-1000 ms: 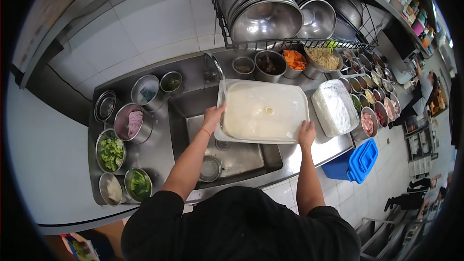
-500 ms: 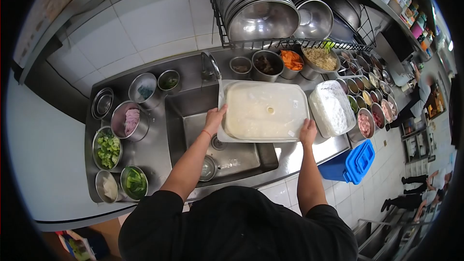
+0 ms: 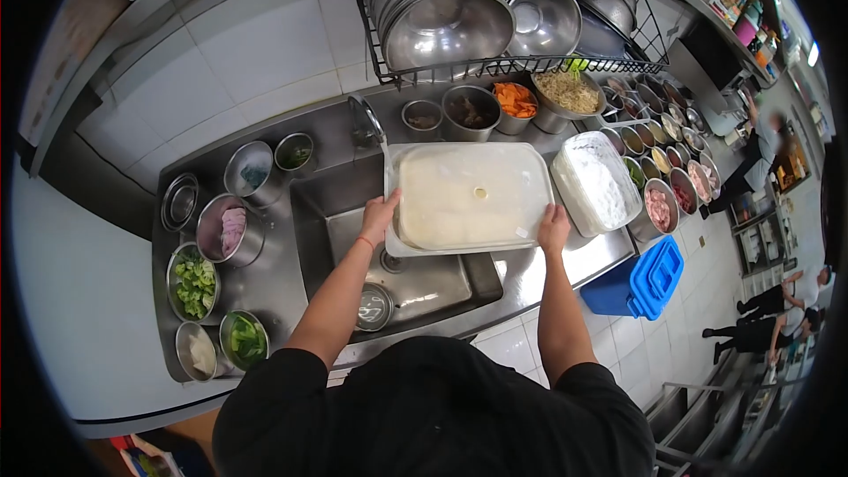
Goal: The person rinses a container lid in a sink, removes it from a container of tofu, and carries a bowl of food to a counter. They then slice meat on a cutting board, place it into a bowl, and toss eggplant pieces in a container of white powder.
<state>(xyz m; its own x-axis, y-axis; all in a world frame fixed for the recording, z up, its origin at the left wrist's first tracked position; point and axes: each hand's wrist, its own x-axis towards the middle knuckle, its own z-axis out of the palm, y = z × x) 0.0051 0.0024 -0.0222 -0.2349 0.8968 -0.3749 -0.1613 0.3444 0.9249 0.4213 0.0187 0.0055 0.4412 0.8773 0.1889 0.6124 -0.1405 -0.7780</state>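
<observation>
A wide, translucent plastic container (image 3: 473, 199) with a lid that has a small hole in it is held level between my hands. Pale, off-white contents show through the plastic. My left hand (image 3: 382, 216) grips its left end, fingers closed at the edge. At the opposite end, my right hand (image 3: 554, 228) grips the lower right corner. Part of the steel sink (image 3: 344, 203) lies beneath the container's left side. The tap (image 3: 367, 121) stands at its upper left corner. Just right of it sits an open plastic tub (image 3: 598, 184) of white powdery stuff.
Steel bowls of cut greens (image 3: 195, 285) and pink strips (image 3: 233, 230) stand at left. Behind are bowls of orange slices (image 3: 515, 100) and pale shreds (image 3: 568, 93). Above hangs a wire rack (image 3: 521, 66) of bowls. A blue lidded bin (image 3: 655, 276) is at right; people stand farther off.
My view has shifted slightly, so the counter and bowls appear farther left. Both hands keep their grip on the container.
</observation>
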